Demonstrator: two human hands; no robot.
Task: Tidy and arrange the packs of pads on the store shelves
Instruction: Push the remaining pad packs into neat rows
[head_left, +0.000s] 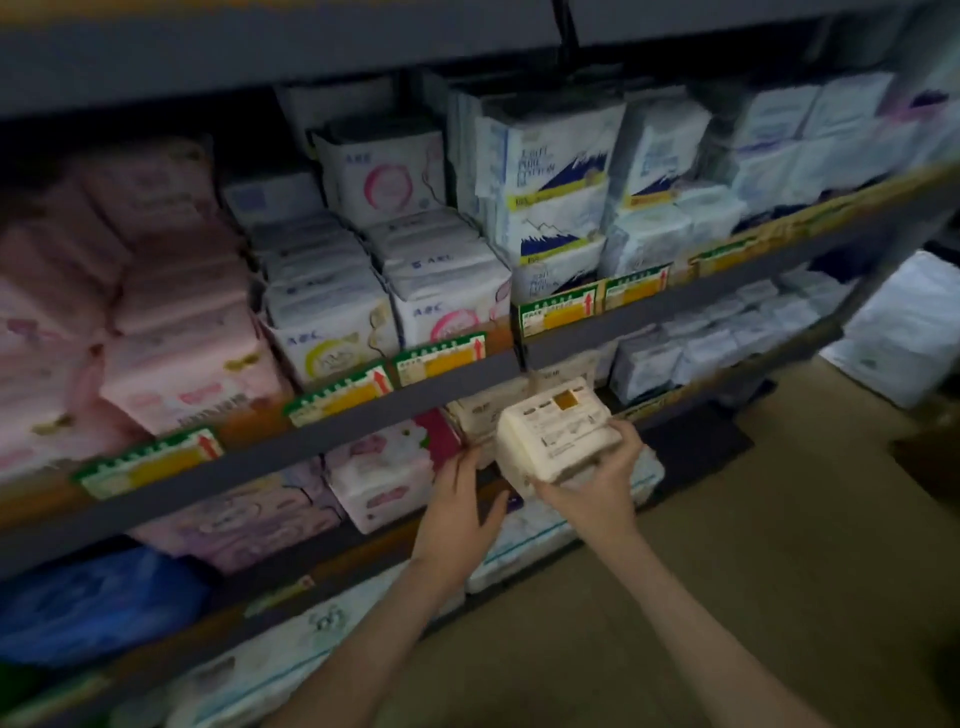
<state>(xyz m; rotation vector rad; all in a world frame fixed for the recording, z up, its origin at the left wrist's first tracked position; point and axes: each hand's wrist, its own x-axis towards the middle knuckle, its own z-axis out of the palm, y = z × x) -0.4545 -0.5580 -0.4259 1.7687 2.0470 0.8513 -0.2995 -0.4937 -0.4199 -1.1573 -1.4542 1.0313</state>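
shelf edge (363, 418); right hand (597, 486) grips pack (556, 439)

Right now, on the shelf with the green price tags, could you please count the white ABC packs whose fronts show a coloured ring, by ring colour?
White plastic ABC packs with a pink ring: 2
White plastic ABC pack with a yellow ring: 1
Total: 3

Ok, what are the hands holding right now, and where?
The right hand grips the cream pack by its near end; the left hand holds nothing.
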